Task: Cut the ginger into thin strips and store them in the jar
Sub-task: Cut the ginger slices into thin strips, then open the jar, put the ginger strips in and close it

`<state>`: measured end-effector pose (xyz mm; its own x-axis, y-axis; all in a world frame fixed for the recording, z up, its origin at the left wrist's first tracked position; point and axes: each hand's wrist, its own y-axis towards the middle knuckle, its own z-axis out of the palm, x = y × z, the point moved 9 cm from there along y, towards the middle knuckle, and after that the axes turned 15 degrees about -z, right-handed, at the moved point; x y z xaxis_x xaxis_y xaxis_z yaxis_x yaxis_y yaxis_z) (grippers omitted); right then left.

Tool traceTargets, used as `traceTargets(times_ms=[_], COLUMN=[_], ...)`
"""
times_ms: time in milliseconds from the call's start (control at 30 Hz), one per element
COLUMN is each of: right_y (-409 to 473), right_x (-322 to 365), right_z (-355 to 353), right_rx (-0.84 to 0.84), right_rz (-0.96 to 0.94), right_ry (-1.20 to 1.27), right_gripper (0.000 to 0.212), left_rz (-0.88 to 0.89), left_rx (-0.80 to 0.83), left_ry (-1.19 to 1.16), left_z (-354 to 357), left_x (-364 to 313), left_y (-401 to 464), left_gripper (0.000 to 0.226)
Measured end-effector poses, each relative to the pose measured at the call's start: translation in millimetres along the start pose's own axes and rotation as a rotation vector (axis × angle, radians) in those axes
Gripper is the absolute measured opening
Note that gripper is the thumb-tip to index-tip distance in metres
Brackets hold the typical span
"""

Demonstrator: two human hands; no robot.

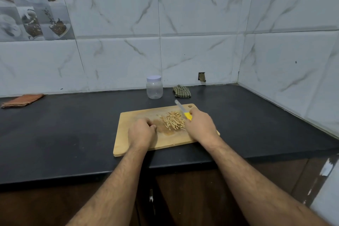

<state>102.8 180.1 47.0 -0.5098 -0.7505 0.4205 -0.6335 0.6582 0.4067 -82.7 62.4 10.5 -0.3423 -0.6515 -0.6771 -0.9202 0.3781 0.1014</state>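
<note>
Pale rectangular wooden cutting board [139, 146] lies at the near edge of the black countertop [64, 134]. Left hand [141, 131] rests on it, fingers curled, holding nothing visible. Right hand [200, 127] grips the yellow-handled knife [183, 111], blade pointing away and left. Between the hands: heap of thin tan ginger strips [172, 120], mostly lying diagonally. Beyond the board, upright clear plastic jar with white lid [154, 87] near the wall.

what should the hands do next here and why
Probably set the knife down and bring the jar closer. The ginger strips already lie cut in a pile on the cutting board, while the jar stands behind it with its lid still on. The right hand holds the knife.
</note>
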Motion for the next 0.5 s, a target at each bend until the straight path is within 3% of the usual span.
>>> traceTargets(times_ms=[233, 500], right_y=[7.2, 9.4], right_x=[-48.2, -57.1], right_z=[-13.0, -16.3], right_rx=[-0.012, -0.016], right_rz=[0.175, 0.196], right_ry=[-0.041, -0.074], right_gripper=[0.012, 0.015], left_rz=[0.091, 0.149], left_rx=[0.074, 0.101], left_ry=[0.079, 0.080], left_z=[1.9, -0.9], left_x=[-7.5, -10.7], left_y=[-2.0, -5.1], left_gripper=[0.013, 0.014])
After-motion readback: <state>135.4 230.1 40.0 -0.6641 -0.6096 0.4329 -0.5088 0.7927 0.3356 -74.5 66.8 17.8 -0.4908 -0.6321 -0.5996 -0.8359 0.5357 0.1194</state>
